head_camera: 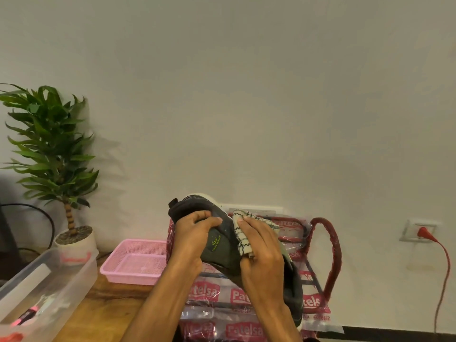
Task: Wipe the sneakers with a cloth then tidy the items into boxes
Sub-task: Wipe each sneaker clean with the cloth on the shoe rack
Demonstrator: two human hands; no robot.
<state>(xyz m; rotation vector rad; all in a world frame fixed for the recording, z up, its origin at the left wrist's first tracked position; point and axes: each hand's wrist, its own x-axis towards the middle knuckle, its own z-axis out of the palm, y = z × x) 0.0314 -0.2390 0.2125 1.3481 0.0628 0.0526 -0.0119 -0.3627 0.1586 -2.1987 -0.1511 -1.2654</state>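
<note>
Judged to be within the wiping stage, with tidying into boxes apparently not yet begun.

Noted one dark grey knit sneaker with a pale sole (222, 245), held up clear of the table. Positioned above a clear plastic bag printed with red labels and fitted with red handles (246, 314). Cannot find a second sneaker in view, so cannot say whether already wiped.

Seen to the left, on the brown wooden table top (103, 304):
- a pink perforated plastic basket (128, 276), apparently holding nothing;
- a clear plastic storage box (81, 275), containing a pink-tipped item too blurred to identify.

Left hand (191, 239): wrapped round the ankle end of the sneaker, fingers curled over the collar. Firm grasp, steadying the shoe.

Right hand (264, 262): gripping a bunched white cloth with dark checked lines (243, 239) and pressing it against the sneaker's side, with fingertips on the cloth's upper edge.

Both forearms rising from the lower edge of the view and converging on the shoe.

Remaining, by estimate: finish wiping, deal with any other sneaker, then stow cloth and footwear in the containers.
</note>
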